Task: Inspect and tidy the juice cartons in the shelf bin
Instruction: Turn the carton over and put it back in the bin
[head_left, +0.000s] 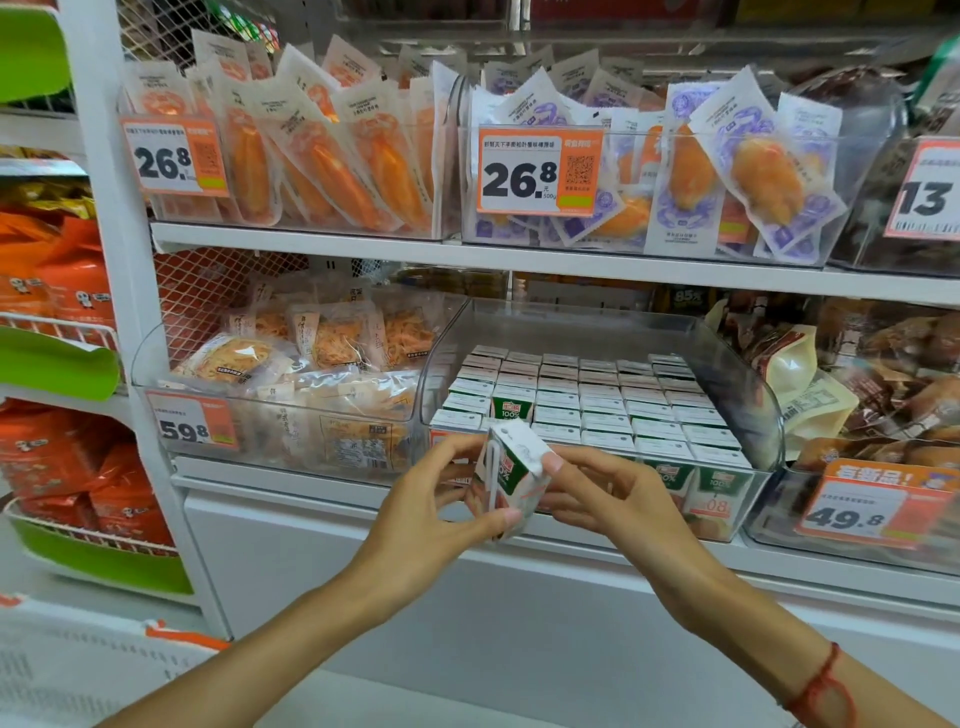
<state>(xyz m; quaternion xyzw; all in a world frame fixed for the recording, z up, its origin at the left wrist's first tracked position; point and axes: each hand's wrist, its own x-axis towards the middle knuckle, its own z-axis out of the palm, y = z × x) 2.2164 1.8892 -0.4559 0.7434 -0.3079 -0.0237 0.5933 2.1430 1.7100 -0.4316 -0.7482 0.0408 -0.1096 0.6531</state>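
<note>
1. One juice carton (511, 480) is out of the bin and held in the air just in front of its lower front edge, tilted, with a wrapped straw showing along its white side and its green label turned partly toward the camera.
2. The left hand (431, 499) grips the carton from the left, thumb under its lower corner; the right hand (605, 493) pinches its upper right corner with the fingertips. Both hands are closed on this one carton.
3. The clear shelf bin (748, 395) sits on the middle shelf, packed with rows of cartons (623, 410) seen from their white tops. One gap shows near the front left, where a green carton face (511, 408) is exposed.
4. Risks, as I judge them: the tilted carton is held mostly by corners, so it could slip and fall to the floor below; pushing it back in crooked could jam against the tight neighbours or knock the front row askew; a hard squeeze might dent it.
5. Beside the bin, a bin of shredded snack packs (311, 364) lies to the left and brown pouches (883, 364) to the right. Orange price tags (540, 171) hang on the white shelving, with orange and purple packets on the shelf above.
</note>
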